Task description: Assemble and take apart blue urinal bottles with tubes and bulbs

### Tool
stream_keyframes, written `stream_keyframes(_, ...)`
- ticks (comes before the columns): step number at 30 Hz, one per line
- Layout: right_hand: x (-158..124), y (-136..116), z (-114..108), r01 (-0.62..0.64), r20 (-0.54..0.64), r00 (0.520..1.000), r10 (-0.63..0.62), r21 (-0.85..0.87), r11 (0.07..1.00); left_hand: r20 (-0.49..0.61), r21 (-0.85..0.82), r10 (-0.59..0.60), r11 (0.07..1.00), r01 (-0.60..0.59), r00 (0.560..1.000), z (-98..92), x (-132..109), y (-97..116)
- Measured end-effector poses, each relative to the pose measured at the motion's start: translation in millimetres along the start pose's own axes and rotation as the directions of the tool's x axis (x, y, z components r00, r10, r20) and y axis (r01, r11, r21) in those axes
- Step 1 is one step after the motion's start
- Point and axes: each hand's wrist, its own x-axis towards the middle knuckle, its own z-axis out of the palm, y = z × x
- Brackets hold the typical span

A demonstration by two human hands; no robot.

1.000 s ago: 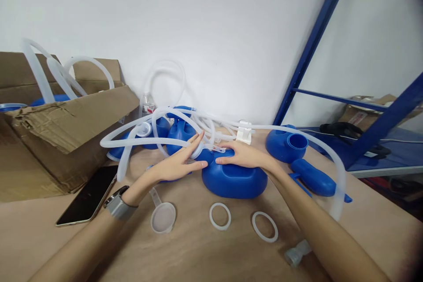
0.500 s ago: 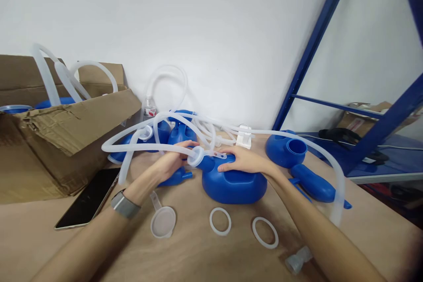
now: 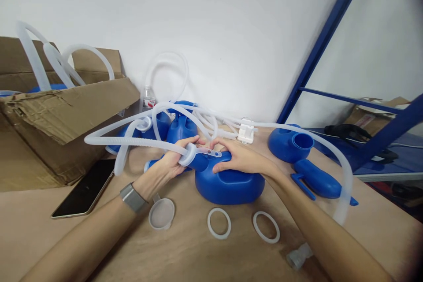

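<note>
A blue plastic urinal bottle point(image 3: 229, 189) lies on the table with its neck towards the left. Over its mouth sits a translucent white cap point(image 3: 188, 155), joined to a long white hose point(image 3: 142, 142). My left hand point(image 3: 175, 158) is closed around the cap and neck from behind; the far fingers are partly hidden. Gripping the bottle's top near its handle is my right hand point(image 3: 239, 156), thumb and forefinger curved beside the cap's holed strap point(image 3: 209, 152). In front lie a flat translucent lid point(image 3: 161, 213) and two white rings, a left ring point(image 3: 219, 224) and a right ring point(image 3: 266, 227).
At left stands a cardboard box point(image 3: 72, 114) with hoses, beside a phone point(image 3: 84, 189). More blue bottles point(image 3: 181, 128) crowd the back. To the right are an open bottle point(image 3: 289, 143), a blue handled piece point(image 3: 319, 180), a clear hose fitting point(image 3: 299, 256) and a blue shelf frame point(image 3: 325, 44).
My left hand has come further round the cap, and the hose's bend has swung left. My right fingers have moved closer to the strap. The camera view has shifted slightly.
</note>
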Motion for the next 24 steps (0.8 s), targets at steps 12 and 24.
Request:
stream_keyframes(12, 4.0, 1.9, -4.9, -0.125, 0.060, 0.991, 0.122, 0.039, 0.991, 0.097, -0.085, -0.002, 0.996, 0.010, 0.995, -2.7, -10.2, 2.8)
stream_keyframes(24, 4.9, 2.7, -2.7, -0.102, 0.019, 0.995, 0.102, 0.002, 0.995, 0.155, -0.176, 0.231, 0.963, -0.204, 0.960, -17.4, 4.9, -18.4)
